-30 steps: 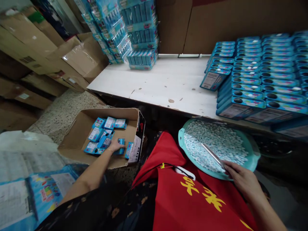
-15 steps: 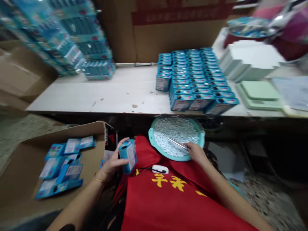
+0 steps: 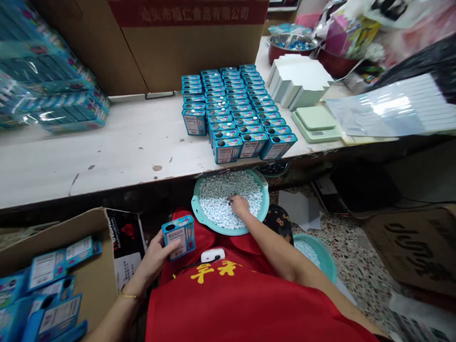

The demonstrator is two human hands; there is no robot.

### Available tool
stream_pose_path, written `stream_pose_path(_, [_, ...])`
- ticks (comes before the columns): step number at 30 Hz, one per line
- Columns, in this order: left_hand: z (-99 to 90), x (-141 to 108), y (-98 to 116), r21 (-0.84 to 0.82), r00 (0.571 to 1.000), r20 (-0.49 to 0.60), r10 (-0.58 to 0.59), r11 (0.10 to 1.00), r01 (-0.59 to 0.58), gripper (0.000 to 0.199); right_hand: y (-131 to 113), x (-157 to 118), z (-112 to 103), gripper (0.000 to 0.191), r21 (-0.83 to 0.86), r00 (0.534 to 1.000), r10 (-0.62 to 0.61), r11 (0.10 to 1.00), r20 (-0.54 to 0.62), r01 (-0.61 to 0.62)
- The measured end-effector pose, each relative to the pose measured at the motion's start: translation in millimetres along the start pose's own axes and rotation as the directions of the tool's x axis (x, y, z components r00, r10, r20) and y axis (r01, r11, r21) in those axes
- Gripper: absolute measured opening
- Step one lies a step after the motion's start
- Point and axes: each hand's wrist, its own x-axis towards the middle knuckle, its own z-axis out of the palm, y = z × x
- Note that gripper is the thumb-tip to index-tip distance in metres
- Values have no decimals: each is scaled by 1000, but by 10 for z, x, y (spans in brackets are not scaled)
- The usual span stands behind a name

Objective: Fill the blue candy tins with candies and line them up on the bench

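Observation:
My left hand point(image 3: 156, 259) is closed around a small blue printed box point(image 3: 179, 237), tilted above my lap, with a dark round opening on its top. To its right a turquoise basin point(image 3: 197, 209) full of small white pellets point(image 3: 217, 211) rests at my knees, just below the bench edge. My right hand point(image 3: 239, 205) reaches into that basin, its fingers pinched together at the pellets. Only a small dark part of the slim metal tool point(image 3: 230, 201) shows at the fingertips; the remainder is hidden. Left of my left hand, a carton point(image 3: 90, 285) contains several blue boxes point(image 3: 46, 270).
Rows of blue boxes point(image 3: 231, 109) stand on the white bench point(image 3: 142, 156). Beyond them are stacked white card pieces point(image 3: 299, 76), a pale green scale point(image 3: 317, 121) and a metal bowl point(image 3: 292, 45). A second turquoise basin point(image 3: 331, 266) sits on the floor at right.
The view has swung right. My right hand has lowered the slim metal tool from above the pellets down into them. My left hand still holds the box, now turned more face-on.

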Motion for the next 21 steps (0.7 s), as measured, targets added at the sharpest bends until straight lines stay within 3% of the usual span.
stream_pose_path(3, [102, 242, 24, 93, 991, 40, 130, 987, -133, 57, 43, 45, 20, 32, 95, 1000, -26, 995, -9, 26])
stream_pose_path(7, [245, 535, 76, 203, 957, 96, 272, 936, -287, 54, 174, -5, -176, 29, 207, 994, -99, 973, -35, 105])
stream_pose_path(15, [531, 913, 192, 391, 873, 218, 437, 780, -488, 46, 209, -321, -1082, 26, 350, 926, -321, 859, -198, 373])
stream_pose_path(21, [846, 1020, 147, 461, 827, 300, 476, 686, -562, 43, 4, -469, -1536, 28, 174, 917, -392, 901, -70, 398])
